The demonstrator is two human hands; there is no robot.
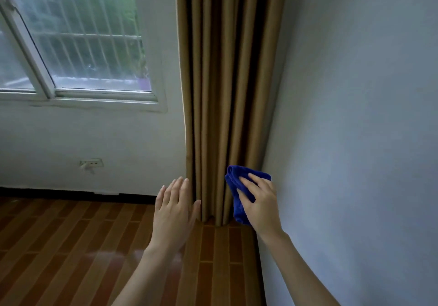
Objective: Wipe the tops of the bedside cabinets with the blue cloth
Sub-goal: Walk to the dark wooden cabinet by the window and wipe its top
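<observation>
Right hand (259,201) grips the bunched blue cloth (238,187) before the tan curtain (227,92); left hand (175,207) open, empty. No bedside cabinet in view; wiping apparently not begun.

The floor (71,246) is brown, laid in long plank-like strips, and spreads under both hands. A pale glossy sheen lies on it just beside the left hand (174,210). Between that and the right hand (260,201), a tan curtain (213,139) reaches down to it. A dark skirting (71,195) borders its far edge.
</observation>
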